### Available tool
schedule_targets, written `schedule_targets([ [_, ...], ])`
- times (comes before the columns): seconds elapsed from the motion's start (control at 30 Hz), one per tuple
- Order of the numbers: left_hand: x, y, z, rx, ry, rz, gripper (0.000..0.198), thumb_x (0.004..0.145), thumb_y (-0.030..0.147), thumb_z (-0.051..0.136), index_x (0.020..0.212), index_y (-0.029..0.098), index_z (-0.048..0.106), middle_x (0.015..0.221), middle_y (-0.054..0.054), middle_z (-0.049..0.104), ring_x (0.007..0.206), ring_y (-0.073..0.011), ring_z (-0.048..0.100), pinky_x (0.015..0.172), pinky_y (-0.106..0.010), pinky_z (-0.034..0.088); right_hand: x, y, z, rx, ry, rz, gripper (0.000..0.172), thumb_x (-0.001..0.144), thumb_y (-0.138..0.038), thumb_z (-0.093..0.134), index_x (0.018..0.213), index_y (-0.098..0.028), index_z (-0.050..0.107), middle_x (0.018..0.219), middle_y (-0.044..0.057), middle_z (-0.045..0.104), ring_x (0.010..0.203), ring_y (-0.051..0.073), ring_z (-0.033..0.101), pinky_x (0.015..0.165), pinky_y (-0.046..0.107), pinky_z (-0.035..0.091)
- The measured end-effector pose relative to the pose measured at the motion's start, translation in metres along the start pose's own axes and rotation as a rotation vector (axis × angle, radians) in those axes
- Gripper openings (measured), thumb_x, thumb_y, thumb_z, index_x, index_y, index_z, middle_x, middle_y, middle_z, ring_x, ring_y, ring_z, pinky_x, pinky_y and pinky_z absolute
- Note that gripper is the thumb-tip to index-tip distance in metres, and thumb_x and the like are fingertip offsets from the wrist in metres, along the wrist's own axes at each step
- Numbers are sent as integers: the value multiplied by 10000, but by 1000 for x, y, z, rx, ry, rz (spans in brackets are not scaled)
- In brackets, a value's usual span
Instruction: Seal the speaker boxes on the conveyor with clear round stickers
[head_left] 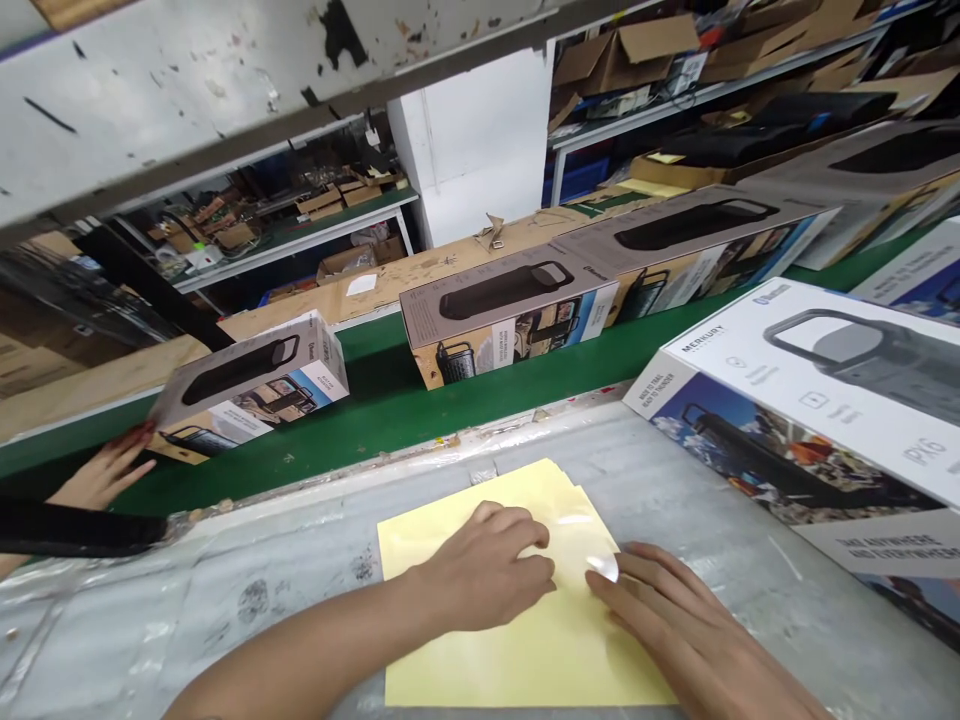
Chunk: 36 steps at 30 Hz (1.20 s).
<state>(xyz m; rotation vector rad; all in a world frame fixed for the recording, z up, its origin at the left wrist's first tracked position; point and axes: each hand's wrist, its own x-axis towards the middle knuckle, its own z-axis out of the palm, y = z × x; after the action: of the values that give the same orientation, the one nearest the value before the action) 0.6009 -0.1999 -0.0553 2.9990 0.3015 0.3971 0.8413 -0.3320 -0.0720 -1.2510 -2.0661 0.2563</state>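
Yellow backing sheets [450,665], several by their stepped edges, lie stacked on the plastic-covered worktop. My left hand [487,568] rests on the stack with its fingers curled in; whether anything is between them is hidden. Just to its right, my right hand [664,615] pinches a small clear, shiny round sticker [602,569] between thumb and fingers at the sheet's right side. A white Merkury speaker box [739,345] lies to the right of both hands, with a speaker printed on its top.
Beyond the worktop runs a green conveyor belt [375,400] carrying printed speaker boxes [502,305]. At the far left, another person's hand [105,470] touches a box [251,385] on the belt. A black bar [75,525] juts in at left; a scuffed beam [187,90] crosses overhead.
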Motion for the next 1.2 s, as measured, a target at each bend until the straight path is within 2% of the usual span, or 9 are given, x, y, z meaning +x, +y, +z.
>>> schedule_targets([
  [0.1,-3,6,3,63,-33,19,97,1002,192,572,923,193,627,1167,-60,669,1053,-185,601,849,-343,404,9,-3,-13,195,180,225,469,969,-233,598,1407,-392,543,1078,70,766,1015,296,759,824,418,673],
  [0.17,-1,4,0,54,-60,67,97,996,170,564,918,188,619,1170,-57,682,996,-172,607,818,-337,406,25,-1,-27,353,342,355,492,974,-272,621,1423,-403,470,953,55,750,975,296,756,844,448,665],
  [0.3,37,-37,-28,-30,66,126,283,1063,292,496,820,198,606,942,-44,724,856,-163,648,798,-330,450,81,17,-51,488,526,345,526,976,-234,630,1420,-429,426,847,16,688,928,276,720,958,520,599],
  [0.33,55,-56,-39,0,141,47,281,1070,288,480,845,200,623,924,-49,730,875,-176,668,826,-339,465,98,25,-54,480,532,302,537,965,-222,648,1412,-422,428,854,12,679,897,266,710,933,509,599],
  [0.4,95,-96,-59,122,233,-255,164,1033,307,585,1125,195,661,1229,-122,720,1176,-264,658,1011,-426,462,136,43,-55,448,511,208,591,941,-218,685,1428,-389,397,860,3,663,843,248,690,864,473,602],
  [0.53,146,-161,-78,213,188,-657,669,848,271,844,1437,148,552,1565,-223,512,1482,-369,460,1213,-545,335,207,78,-49,318,407,94,637,942,-277,664,1489,-297,338,869,1,632,823,232,659,860,449,583],
  [0.63,140,-178,-74,207,145,-656,564,893,203,787,1419,125,596,1547,-216,541,1458,-352,504,1172,-510,411,242,95,-42,192,290,52,601,960,-282,594,1512,-273,357,925,24,635,860,231,654,905,444,564],
  [0.9,100,-171,-75,154,183,-691,531,893,190,779,1404,199,637,1553,-117,558,1473,-330,495,1177,-532,432,276,102,-19,72,81,-37,605,964,-223,529,1549,-280,386,971,53,655,934,264,655,921,454,565],
  [1.2,94,-176,-73,152,213,-693,514,897,208,781,1393,182,650,1539,-110,572,1459,-316,515,1173,-506,447,285,110,4,-24,177,-70,551,994,-216,499,1536,-256,408,1156,111,662,1052,305,641,992,526,543],
])
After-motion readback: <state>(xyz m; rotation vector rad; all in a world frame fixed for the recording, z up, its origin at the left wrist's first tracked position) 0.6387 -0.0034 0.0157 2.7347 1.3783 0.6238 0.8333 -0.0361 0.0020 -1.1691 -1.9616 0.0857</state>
